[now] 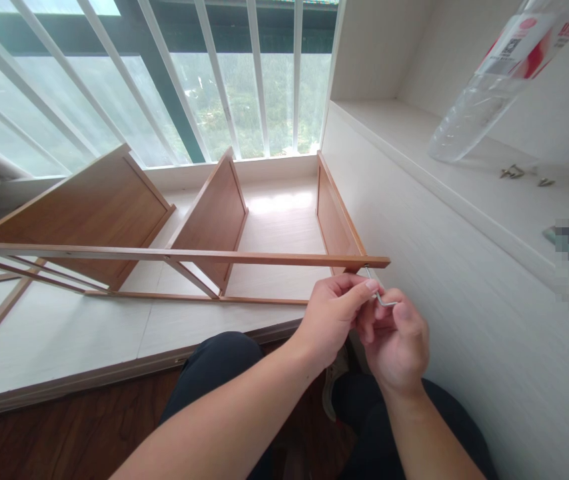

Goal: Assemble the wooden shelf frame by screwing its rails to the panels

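A big window point(174, 80) with white bars fills the back. Below it a wide white ledge point(64, 333) runs along the wall.

On the ledge lies a brown wooden shelf frame point(114, 207) on its side. It has three flat boards standing up and a long thin rail point(174, 255) across the front. The rail ends at the right, near the white wall of a cupboard point(464, 300).

In the cupboard there is a clear plastic bottle point(489, 87) with a red and white label. It leans over. A few small screws point(513, 172) lie just beside it on the white shelf.

The person sits low, and dark trousers point(224, 373) show at the bottom.

Both hands meet just under the right end of the rail. The left hand point(332, 317) is curled, with its fingertips pinched on a small bent metal key point(378, 293). The right hand point(398, 340) is curled too, and its thumb and fingers grip the lower end of the same key. The top of the key points up and touches the wood under the end of the rail.
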`<state>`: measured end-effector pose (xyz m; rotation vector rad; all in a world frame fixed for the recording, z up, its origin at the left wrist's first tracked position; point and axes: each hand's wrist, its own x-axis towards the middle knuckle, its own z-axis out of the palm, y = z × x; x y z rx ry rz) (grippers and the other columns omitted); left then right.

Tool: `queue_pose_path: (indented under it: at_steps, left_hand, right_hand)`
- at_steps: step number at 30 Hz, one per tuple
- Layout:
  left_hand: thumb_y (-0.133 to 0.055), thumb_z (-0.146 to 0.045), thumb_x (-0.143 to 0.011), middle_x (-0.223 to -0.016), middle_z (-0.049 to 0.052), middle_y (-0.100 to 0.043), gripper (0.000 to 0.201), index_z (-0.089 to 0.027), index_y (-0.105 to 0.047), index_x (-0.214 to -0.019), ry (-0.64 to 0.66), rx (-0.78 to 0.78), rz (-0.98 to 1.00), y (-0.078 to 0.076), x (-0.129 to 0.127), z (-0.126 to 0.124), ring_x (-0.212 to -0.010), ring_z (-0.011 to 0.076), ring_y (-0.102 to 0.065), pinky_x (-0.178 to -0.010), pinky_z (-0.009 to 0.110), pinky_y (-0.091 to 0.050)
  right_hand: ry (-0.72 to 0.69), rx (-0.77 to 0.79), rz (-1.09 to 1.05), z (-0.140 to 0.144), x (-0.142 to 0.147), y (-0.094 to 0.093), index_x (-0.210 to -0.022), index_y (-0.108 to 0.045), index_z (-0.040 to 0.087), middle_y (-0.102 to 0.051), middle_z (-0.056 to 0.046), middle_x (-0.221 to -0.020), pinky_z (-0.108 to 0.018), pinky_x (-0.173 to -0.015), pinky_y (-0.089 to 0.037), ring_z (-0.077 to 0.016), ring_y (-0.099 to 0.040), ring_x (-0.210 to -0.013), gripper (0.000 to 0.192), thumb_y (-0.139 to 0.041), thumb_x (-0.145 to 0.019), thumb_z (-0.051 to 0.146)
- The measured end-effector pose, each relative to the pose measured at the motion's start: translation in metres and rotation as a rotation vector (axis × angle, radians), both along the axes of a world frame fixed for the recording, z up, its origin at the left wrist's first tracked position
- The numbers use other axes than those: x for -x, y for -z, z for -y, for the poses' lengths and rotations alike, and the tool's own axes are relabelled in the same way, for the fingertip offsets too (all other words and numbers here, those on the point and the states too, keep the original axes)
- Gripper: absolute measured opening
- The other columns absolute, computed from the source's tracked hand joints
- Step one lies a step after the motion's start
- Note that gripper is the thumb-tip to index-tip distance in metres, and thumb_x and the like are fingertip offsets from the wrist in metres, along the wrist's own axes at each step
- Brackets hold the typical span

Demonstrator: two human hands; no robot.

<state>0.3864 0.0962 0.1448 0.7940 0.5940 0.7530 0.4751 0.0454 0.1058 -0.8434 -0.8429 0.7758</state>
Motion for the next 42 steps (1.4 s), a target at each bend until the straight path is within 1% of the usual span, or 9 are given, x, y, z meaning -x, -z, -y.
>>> queue_pose_path:
  at_steps: [3,7,11,18,23,27,30,36,42]
  left_hand:
    - [-0.08,-0.052,-0.078,-0.053,-0.004,-0.055,0.039,-0.015,-0.067,-0.076,0.017,-0.012,0.003,0.001,0.0,-0.001,-0.038,0.008,-0.048,-0.043,0.023,-0.031]
    - [-0.077,-0.049,-0.083,-0.054,-0.005,-0.054,0.036,-0.015,-0.067,-0.081,0.022,-0.033,0.009,0.004,0.0,-0.002,-0.039,0.0069,-0.047,-0.043,0.022,-0.025]
    - [-0.076,-0.05,-0.083,-0.053,-0.005,-0.052,0.036,-0.015,-0.067,-0.082,0.039,-0.024,0.006,0.005,0.0,-0.002,-0.041,0.0068,-0.047,-0.044,0.023,-0.022]
    - [-0.078,-0.05,-0.08,-0.051,-0.008,-0.042,0.036,-0.015,-0.068,-0.083,0.02,0.008,0.015,0.004,-0.001,-0.001,-0.043,0.0057,-0.039,-0.046,0.022,-0.023]
    - [-0.079,-0.047,-0.08,-0.052,-0.008,-0.041,0.034,-0.015,-0.069,-0.083,0.016,0.039,0.036,0.006,-0.001,0.0,-0.044,0.0055,-0.04,-0.045,0.02,-0.022]
    - [-0.079,-0.045,-0.08,-0.054,-0.006,-0.045,0.032,-0.015,-0.07,-0.083,-0.023,0.058,0.034,0.005,-0.001,0.002,-0.046,0.0058,-0.041,-0.045,0.019,-0.025]
    - [-0.08,-0.046,-0.08,-0.053,-0.006,-0.044,0.033,-0.014,-0.07,-0.082,-0.055,0.071,0.034,0.004,-0.002,0.004,-0.046,0.0058,-0.039,-0.044,0.018,-0.027]
    - [-0.08,-0.047,-0.08,-0.052,-0.007,-0.041,0.034,-0.015,-0.07,-0.082,-0.051,0.095,0.04,0.004,-0.003,0.005,-0.046,0.0058,-0.035,-0.044,0.018,-0.027]
    - [-0.08,-0.046,-0.08,-0.05,-0.009,-0.038,0.034,-0.014,-0.07,-0.081,-0.063,0.095,0.059,0.006,-0.004,0.004,-0.044,0.0046,-0.03,-0.043,0.018,-0.023]
  right_hand:
    - [0.045,-0.007,0.056,0.002,0.0,0.003,-0.075,-0.057,0.022,-0.052,0.002,-0.051,-0.027,-0.053,-0.039,-0.0161,-0.051,-0.053,0.03,-0.053,-0.1,0.038]
    - [0.116,0.008,0.145,0.004,-0.001,0.009,-0.076,-0.059,0.021,-0.052,0.002,-0.055,-0.029,-0.057,-0.044,-0.0166,-0.054,-0.057,0.029,-0.056,-0.1,0.038]
    - [0.19,0.025,0.215,0.004,-0.003,0.013,-0.076,-0.058,0.021,-0.051,0.004,-0.055,-0.029,-0.054,-0.047,-0.0159,-0.054,-0.055,0.03,-0.058,-0.1,0.04]
    - [0.338,0.074,0.387,0.004,-0.005,0.018,-0.074,-0.055,0.022,-0.05,0.005,-0.053,-0.025,-0.048,-0.042,-0.0135,-0.051,-0.048,0.033,-0.065,-0.096,0.045]
    - [0.36,0.096,0.455,0.006,-0.006,0.015,-0.077,-0.057,0.022,-0.052,0.006,-0.055,-0.026,-0.052,-0.048,-0.0131,-0.053,-0.049,0.028,-0.07,-0.093,0.041]
    - [0.385,0.104,0.538,0.008,-0.008,0.014,-0.078,-0.06,0.021,-0.056,0.006,-0.057,-0.025,-0.051,-0.044,-0.0118,-0.054,-0.05,0.023,-0.073,-0.092,0.035]
    - [0.394,0.104,0.574,0.01,-0.009,0.015,-0.078,-0.06,0.021,-0.057,0.006,-0.058,-0.025,-0.051,-0.043,-0.0113,-0.053,-0.051,0.023,-0.073,-0.093,0.033]
    - [0.382,0.104,0.566,0.009,-0.008,0.014,-0.079,-0.06,0.021,-0.057,0.006,-0.058,-0.025,-0.051,-0.042,-0.0112,-0.054,-0.05,0.022,-0.071,-0.094,0.032]
    - [0.383,0.094,0.532,0.006,-0.007,0.013,-0.075,-0.059,0.021,-0.056,0.006,-0.056,-0.025,-0.052,-0.046,-0.0119,-0.055,-0.05,0.027,-0.068,-0.096,0.036]
